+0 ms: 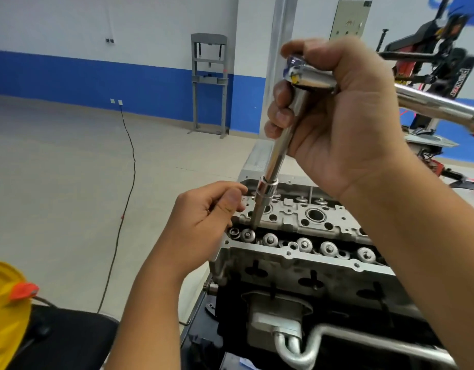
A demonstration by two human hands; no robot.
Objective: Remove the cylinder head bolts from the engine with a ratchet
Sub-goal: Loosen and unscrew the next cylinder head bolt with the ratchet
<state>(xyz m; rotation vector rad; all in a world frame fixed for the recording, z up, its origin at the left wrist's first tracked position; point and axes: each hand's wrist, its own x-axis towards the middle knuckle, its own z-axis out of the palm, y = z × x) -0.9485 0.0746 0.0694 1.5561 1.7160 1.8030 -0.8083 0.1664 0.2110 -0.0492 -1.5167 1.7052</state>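
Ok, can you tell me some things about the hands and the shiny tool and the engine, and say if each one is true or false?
1. The right hand grips the head of the ratchet. True.
2. The extension bar lies flat on the cylinder head. False: it stands nearly upright, tilted a little, its lower end down in the cylinder head.
3. The left hand is down by the bottom of the extension bar. True.
4. The left hand grips the ratchet's handle. False: the handle sticks out to the right, with no hand visibly on it.
5. A black cable runs across the floor. True.
6. The wall stripe is red. False: it is blue.
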